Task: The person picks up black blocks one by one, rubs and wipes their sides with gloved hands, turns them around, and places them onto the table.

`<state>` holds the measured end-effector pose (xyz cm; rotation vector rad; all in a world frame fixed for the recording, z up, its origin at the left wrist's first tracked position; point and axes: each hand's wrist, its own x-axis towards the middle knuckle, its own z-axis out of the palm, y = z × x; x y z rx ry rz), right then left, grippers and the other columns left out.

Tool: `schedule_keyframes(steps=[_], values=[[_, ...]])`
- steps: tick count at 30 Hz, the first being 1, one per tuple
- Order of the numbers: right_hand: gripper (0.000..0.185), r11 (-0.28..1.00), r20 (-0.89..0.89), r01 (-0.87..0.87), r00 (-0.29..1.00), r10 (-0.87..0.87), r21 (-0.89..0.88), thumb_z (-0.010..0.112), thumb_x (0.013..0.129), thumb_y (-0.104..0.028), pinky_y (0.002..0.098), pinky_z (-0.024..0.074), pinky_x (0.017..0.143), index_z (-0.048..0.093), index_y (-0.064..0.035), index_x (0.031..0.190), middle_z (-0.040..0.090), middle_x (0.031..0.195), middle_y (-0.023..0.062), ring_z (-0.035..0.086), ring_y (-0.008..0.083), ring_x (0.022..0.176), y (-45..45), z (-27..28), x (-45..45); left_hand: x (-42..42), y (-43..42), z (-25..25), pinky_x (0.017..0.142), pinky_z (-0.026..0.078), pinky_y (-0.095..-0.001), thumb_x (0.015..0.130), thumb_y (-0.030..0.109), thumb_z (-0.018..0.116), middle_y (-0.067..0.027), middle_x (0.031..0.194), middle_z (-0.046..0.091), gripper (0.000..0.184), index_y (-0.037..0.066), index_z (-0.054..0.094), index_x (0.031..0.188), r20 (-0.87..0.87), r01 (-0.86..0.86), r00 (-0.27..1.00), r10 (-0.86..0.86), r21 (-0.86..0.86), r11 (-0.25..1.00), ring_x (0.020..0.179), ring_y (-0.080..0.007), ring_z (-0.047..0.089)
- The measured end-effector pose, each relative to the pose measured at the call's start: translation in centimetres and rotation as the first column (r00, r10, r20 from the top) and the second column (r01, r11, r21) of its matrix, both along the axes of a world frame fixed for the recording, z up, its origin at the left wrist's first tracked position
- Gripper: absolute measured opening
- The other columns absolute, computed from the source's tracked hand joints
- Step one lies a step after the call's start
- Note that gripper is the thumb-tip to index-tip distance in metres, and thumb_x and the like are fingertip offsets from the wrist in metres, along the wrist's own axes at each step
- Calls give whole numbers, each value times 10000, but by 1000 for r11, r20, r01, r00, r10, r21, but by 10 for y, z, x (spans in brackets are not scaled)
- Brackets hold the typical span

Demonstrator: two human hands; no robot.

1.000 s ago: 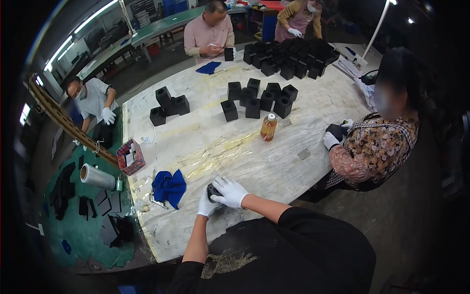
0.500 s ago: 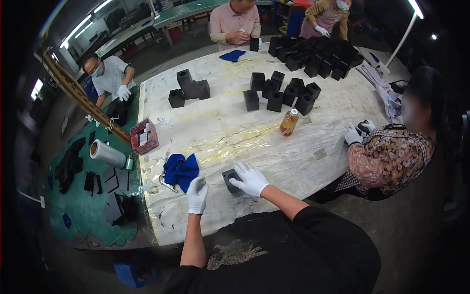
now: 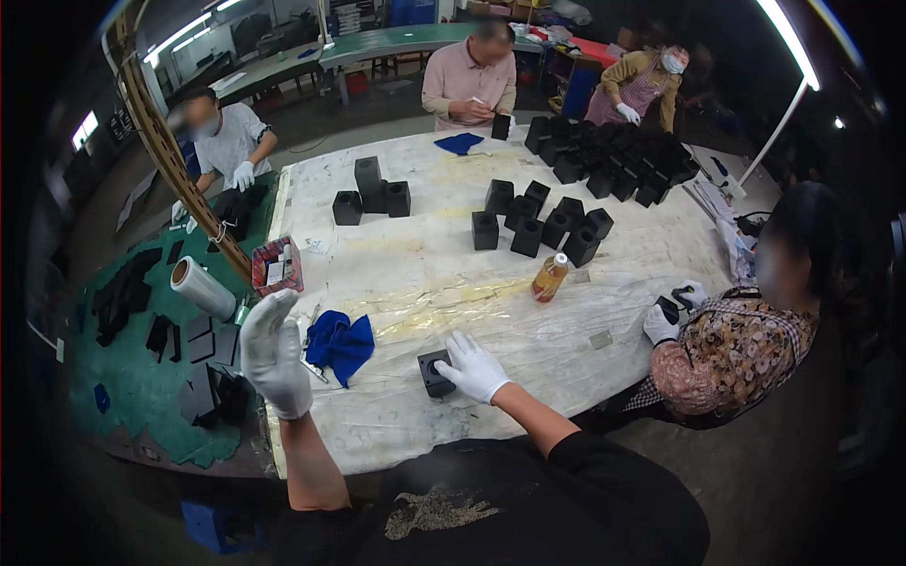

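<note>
A black box with a round hole in its top [image 3: 434, 374] rests on the pale, film-covered table [image 3: 406, 429]. My right hand [image 3: 472, 366], in a white glove, lies on its right side, thumb over the top and fingers round the far edge. My left hand [image 3: 275, 354], also gloved, is raised over the table's left edge with nothing in it; its fingers point up, held together but not curled into a fist. A crumpled blue cloth [image 3: 340, 348] lies between my hands, with a metal tool partly under its left side.
Beyond stand a bottle [image 3: 549, 277], several black boxes [image 3: 528, 235] and a patterned basket [image 3: 278, 266]. On the green surface [image 3: 142, 415] lie a film roll [image 3: 203, 289] and black pieces. Co-workers stand left, at the back and right, where one [image 3: 736, 349] holds a black box.
My left hand has let go of the black box and moved left and up, past the blue cloth. My right hand has stayed at the box. The camera view has shifted.
</note>
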<state>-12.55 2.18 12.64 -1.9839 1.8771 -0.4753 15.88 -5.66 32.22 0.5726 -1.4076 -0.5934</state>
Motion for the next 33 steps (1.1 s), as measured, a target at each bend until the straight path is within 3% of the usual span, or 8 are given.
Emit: schedule_keyframes(steps=[4, 8, 13, 18, 19, 25, 27, 33], values=[[745, 998, 7, -13, 1000, 13, 66, 469, 999, -546, 470, 310, 1187, 408, 25, 1474, 377, 1541, 293, 375, 471, 1415, 6, 4, -6, 2, 2, 33, 1092, 482, -420, 964, -110, 469, -196, 1291, 636, 381, -39, 532, 1333, 8, -15, 1000, 16, -115, 993, 1198, -273, 640], [736, 998, 42, 23, 999, -25, 53, 468, 1001, -539, 461, 300, 1194, 419, 26, 1470, 373, 1543, 295, 364, 465, 1422, 9, -5, -5, 2, 9, 63, 1094, 476, -447, 985, -11, 533, -220, 1285, 630, 346, -45, 519, 1329, -15, 25, 999, -29, -204, 979, 1201, -314, 638], [738, 998, 50, 32, 998, -35, 54, 471, 1000, -537, 450, 293, 1199, 416, 22, 1479, 369, 1549, 293, 354, 451, 1434, 7, -5, -4, -3, 14, 62, 1094, 467, -456, 993, 15, 522, -212, 1267, 648, 347, -32, 530, 1337, -7, 54, 998, -57, -243, 969, 1189, -328, 646], [742, 995, 54, 32, 998, -37, 89, 478, 995, -538, 438, 297, 1198, 412, 18, 1483, 376, 1548, 285, 363, 431, 1437, 9, -1, -2, -4, 14, 27, 1092, 473, -426, 946, -102, 505, -204, 1262, 655, 385, -56, 535, 1327, -4, 65, 998, -65, -27, 998, 1191, -285, 644], [742, 995, 52, 31, 998, -36, 90, 479, 995, -538, 435, 297, 1198, 412, 16, 1484, 376, 1549, 283, 364, 426, 1438, 9, -1, -2, -4, 17, 22, 1079, 473, -394, 901, -138, 576, -198, 1252, 654, 421, -63, 543, 1314, -5, 52, 999, -52, 55, 997, 1196, -271, 639], [707, 991, 76, 30, 996, -40, 132, 493, 996, -523, 451, 358, 1157, 441, -6, 1475, 392, 1541, 272, 423, 453, 1380, 7, 14, -1, -5, 26, -4, 1032, 489, -345, 910, -105, 633, -161, 1218, 671, 372, -65, 571, 1274, -39, 81, 997, -74, 241, 967, 1152, -225, 646], [704, 996, 63, 34, 997, -40, 87, 491, 997, -526, 453, 353, 1159, 461, 3, 1460, 394, 1539, 276, 424, 457, 1378, 7, 2, -2, -3, 26, 3, 1005, 507, -337, 884, -123, 664, -157, 1196, 673, 379, -63, 583, 1249, -79, 72, 995, -56, 208, 976, 1122, -224, 658], [708, 995, 88, 3, 996, -12, 105, 497, 1010, -494, 447, 323, 1178, 455, 55, 1456, 372, 1550, 296, 388, 445, 1419, 4, 0, 6, 14, 25, 67, 954, 533, -319, 863, -14, 772, -147, 1171, 680, 381, -34, 607, 1206, -160, -59, 987, 26, -203, 978, 1093, -216, 673]])
